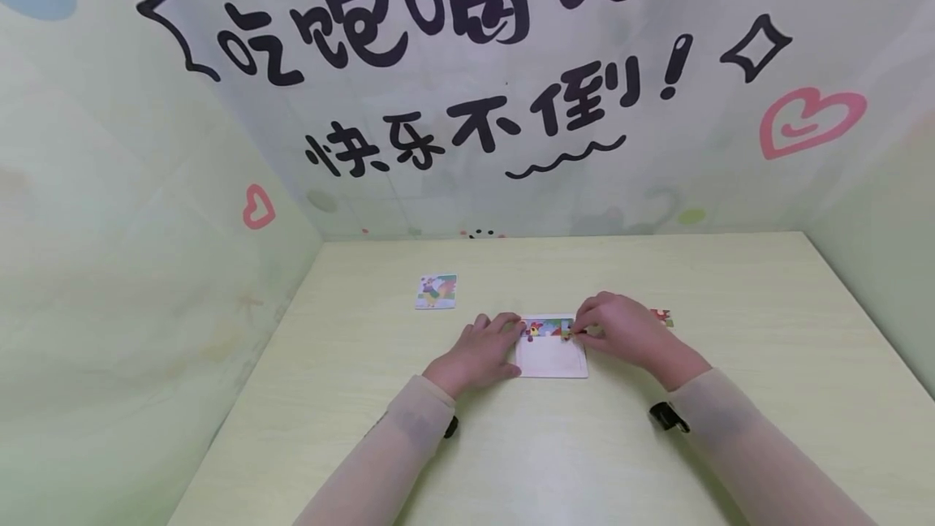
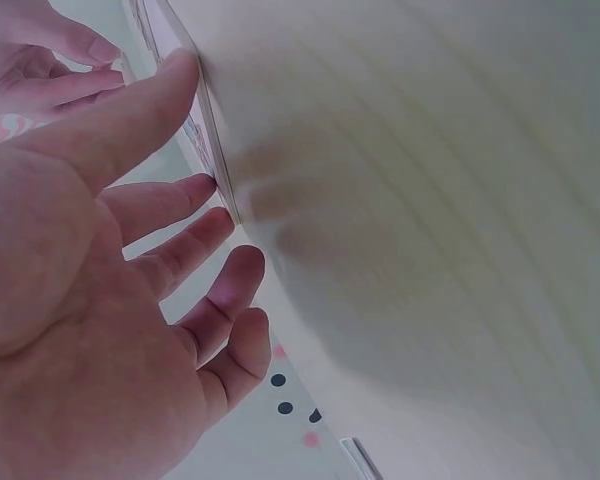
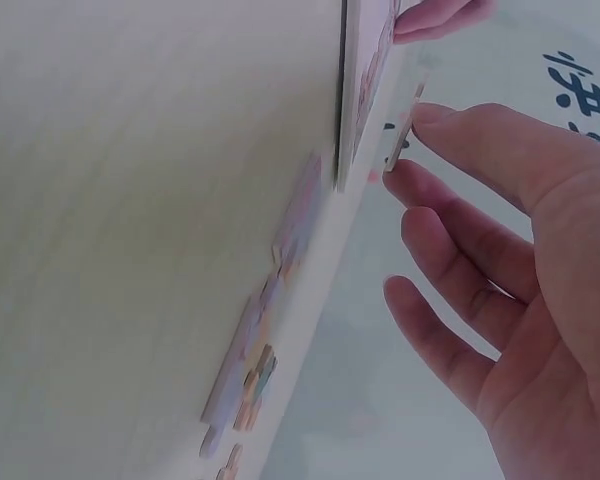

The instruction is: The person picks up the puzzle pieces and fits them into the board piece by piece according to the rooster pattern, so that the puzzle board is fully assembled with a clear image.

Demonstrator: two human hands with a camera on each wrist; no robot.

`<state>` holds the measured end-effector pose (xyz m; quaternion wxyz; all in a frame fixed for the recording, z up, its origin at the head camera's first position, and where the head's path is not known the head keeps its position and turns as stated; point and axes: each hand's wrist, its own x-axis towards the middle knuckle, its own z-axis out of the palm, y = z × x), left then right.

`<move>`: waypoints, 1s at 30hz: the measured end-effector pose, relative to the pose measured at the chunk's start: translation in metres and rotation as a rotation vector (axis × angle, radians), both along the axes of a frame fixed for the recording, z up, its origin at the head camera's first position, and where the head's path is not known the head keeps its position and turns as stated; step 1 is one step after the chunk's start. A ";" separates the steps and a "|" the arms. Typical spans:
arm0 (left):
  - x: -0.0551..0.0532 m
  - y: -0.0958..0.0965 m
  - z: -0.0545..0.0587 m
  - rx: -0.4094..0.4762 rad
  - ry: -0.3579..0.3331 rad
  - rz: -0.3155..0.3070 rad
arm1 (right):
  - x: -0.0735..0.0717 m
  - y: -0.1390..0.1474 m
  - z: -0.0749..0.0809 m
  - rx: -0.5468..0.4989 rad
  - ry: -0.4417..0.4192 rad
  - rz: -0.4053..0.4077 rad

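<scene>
A white puzzle tray (image 1: 551, 360) lies on the table with a row of joined colourful pieces (image 1: 544, 328) along its far side. My left hand (image 1: 478, 355) rests at the tray's left side, thumb by the near corner and fingertips at the far one. In the left wrist view its fingers are spread and lightly bent along the tray's edge. My right hand (image 1: 628, 333) pinches a thin puzzle piece (image 3: 405, 130) between thumb and index finger, over the right end of that row. The other right fingers hang loosely bent.
Loose puzzle pieces (image 3: 245, 360) lie on the table to the right of the tray, partly hidden by my right hand in the head view. A small picture card (image 1: 436, 291) lies at the back left. A printed cloth wall (image 1: 467, 209) stands behind the table.
</scene>
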<state>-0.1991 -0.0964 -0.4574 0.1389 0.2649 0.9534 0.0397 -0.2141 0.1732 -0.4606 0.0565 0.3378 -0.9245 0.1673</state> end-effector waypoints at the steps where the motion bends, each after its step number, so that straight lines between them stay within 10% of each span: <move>1: 0.000 0.000 0.000 0.000 -0.002 0.002 | 0.000 -0.001 0.000 0.004 0.005 0.005; 30: -0.002 0.000 -0.002 0.003 -0.006 0.007 | 0.001 -0.048 -0.011 0.030 0.068 0.146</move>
